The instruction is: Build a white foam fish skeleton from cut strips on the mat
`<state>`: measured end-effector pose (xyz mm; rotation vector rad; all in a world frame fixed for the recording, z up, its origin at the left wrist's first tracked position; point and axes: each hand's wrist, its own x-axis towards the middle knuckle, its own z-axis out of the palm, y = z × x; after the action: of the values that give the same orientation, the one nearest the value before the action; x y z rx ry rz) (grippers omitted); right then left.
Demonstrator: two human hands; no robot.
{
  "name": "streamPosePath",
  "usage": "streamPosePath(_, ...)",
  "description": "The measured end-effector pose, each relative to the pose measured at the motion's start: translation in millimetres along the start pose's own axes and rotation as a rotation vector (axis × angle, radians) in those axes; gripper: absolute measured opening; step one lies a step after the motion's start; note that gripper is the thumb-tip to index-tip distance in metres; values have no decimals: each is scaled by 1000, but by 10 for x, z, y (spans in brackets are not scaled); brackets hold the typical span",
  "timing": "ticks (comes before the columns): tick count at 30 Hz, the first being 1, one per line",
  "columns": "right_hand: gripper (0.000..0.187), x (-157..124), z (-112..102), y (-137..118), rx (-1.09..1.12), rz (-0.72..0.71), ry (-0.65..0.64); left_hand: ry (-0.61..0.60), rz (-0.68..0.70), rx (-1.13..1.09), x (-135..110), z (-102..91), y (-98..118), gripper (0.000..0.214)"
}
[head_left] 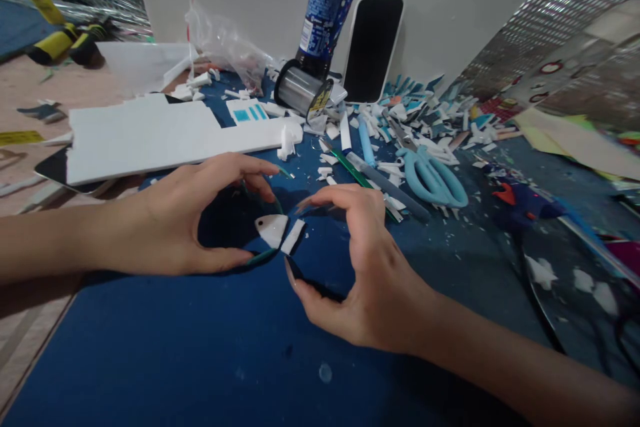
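On the blue work surface (pixel 200 340) lies a small white foam piece shaped like a fish head (pixel 273 229), with a black dot for an eye. A narrow white foam strip (pixel 293 236) rests just to its right, a thin gap between them. My left hand (pixel 205 213) curves around the fish head from the left, thumb and fingers apart, long green nails close to its edges. From the right, my right hand (pixel 357 250) arches around the strip with thumb and fingers spread, nail tips near its ends. Neither hand visibly grips anything.
Behind the hands are a white foam sheet (pixel 145 137), a wire spool (pixel 300 88), a dark bottle (pixel 330 10) and a leaning phone (pixel 374 50). Blue-handled scissors (pixel 433 177), a green pen (pixel 353 170) and foam scraps (pixel 430 113) lie right of centre. A glue gun (pixel 525 203) sits farther right.
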<state>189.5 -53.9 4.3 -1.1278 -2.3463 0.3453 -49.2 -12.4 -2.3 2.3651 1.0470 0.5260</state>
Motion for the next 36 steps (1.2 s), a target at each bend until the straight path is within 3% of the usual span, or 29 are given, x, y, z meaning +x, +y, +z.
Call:
streamPosePath(4,49,-6,4,-24,-40,16,46,-2,-3,-3,-1,0,6,73)
streamPosePath(18,44,-19,19,-21,-44,43,-2,3,5,-5,0,5,3,70)
streamPosePath(24,51,-14,29,-15,-55,69,15,-4,-9,3,1,1,7,69)
streamPosePath(36,42,-13,29,-31,-41,68,-18,11,-2,-9,2,4,4,70)
